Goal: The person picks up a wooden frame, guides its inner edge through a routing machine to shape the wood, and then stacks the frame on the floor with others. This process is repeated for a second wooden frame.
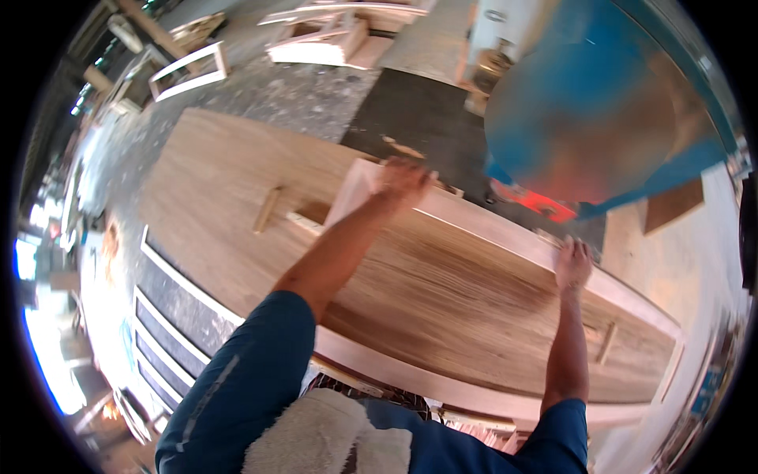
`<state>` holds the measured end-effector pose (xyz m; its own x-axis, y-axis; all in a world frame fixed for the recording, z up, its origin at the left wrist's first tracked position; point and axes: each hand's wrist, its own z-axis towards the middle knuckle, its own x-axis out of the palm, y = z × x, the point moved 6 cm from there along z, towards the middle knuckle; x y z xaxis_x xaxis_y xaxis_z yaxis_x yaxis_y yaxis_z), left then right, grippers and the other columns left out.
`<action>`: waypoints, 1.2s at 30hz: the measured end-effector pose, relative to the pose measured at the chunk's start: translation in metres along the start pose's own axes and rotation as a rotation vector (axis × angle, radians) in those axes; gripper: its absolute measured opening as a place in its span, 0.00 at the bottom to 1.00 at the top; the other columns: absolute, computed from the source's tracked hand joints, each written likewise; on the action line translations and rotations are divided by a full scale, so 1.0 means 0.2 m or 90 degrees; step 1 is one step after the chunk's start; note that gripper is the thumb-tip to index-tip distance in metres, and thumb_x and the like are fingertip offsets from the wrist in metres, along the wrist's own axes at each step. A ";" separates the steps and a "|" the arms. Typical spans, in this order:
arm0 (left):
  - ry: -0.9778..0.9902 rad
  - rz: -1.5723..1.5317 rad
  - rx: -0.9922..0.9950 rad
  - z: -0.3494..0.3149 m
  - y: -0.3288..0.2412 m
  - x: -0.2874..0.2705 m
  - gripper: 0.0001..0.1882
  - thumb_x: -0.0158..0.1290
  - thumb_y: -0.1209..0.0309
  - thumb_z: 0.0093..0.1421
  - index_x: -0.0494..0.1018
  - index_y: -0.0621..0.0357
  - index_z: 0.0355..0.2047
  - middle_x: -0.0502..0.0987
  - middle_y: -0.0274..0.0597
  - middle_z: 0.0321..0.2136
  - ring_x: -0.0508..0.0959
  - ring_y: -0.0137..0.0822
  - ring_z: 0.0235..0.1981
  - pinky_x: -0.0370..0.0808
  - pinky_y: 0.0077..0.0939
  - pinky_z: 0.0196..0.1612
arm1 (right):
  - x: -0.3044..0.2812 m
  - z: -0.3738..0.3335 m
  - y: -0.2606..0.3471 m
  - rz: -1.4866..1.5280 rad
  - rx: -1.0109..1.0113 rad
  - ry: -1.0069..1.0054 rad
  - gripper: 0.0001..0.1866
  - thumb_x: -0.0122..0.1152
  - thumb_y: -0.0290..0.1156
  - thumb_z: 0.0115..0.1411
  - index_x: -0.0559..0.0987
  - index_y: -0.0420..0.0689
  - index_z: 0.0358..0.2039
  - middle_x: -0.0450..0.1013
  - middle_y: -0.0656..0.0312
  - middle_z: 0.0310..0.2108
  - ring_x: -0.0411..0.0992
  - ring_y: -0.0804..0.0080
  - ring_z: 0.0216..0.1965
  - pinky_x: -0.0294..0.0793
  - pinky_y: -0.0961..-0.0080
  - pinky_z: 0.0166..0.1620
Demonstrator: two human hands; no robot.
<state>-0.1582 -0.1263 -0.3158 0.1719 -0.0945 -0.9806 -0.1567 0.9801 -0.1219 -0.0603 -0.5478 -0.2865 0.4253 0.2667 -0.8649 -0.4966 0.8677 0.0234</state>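
Wooden frame (350, 196) held along wood panel's (213, 166) far edge | left hand (404, 180), right hand (573, 267): fingers curled over rail (489, 229) | misalignment risked by uneven pressure

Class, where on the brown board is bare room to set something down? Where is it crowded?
The brown board is bare left of the small strip and in the middle of the pale frame. Crowded: the far rail, held by the left hand and right hand near the blue machine.

Two bare hands (405, 182) seen right of centre, one pale wooden frame (505, 231), two short wood pieces (267, 210) shown left of centre, one blue machine (592, 110) upper right
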 end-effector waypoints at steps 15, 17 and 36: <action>0.038 -0.099 -0.058 -0.09 0.01 -0.14 0.25 0.37 0.52 0.69 0.81 0.53 0.36 0.80 0.42 0.41 0.76 0.39 0.50 0.64 0.36 0.60 | 0.11 -0.01 -0.05 -0.097 -0.066 0.095 0.17 0.47 0.41 0.68 0.78 0.40 0.37 0.75 0.49 0.37 0.71 0.47 0.42 0.69 0.56 0.47; 0.075 -0.097 -0.060 -0.09 0.02 -0.12 0.24 0.36 0.53 0.69 0.80 0.50 0.40 0.79 0.40 0.44 0.74 0.37 0.53 0.63 0.38 0.61 | 0.11 -0.01 0.00 -0.102 -0.071 0.105 0.14 0.49 0.37 0.67 0.78 0.41 0.35 0.75 0.50 0.37 0.71 0.48 0.42 0.70 0.55 0.46; -0.117 -0.064 0.073 -0.05 -0.07 -0.06 0.19 0.44 0.56 0.66 0.76 0.57 0.29 0.78 0.47 0.35 0.74 0.44 0.46 0.65 0.44 0.55 | 0.01 0.03 0.00 0.080 0.131 0.071 0.22 0.51 0.46 0.65 0.76 0.41 0.23 0.72 0.53 0.30 0.70 0.51 0.40 0.66 0.58 0.49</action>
<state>-0.1678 -0.1410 -0.3036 0.3564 -0.1697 -0.9188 -0.0198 0.9818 -0.1890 -0.0537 -0.5452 -0.2846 0.2781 0.3395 -0.8985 -0.3704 0.9010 0.2258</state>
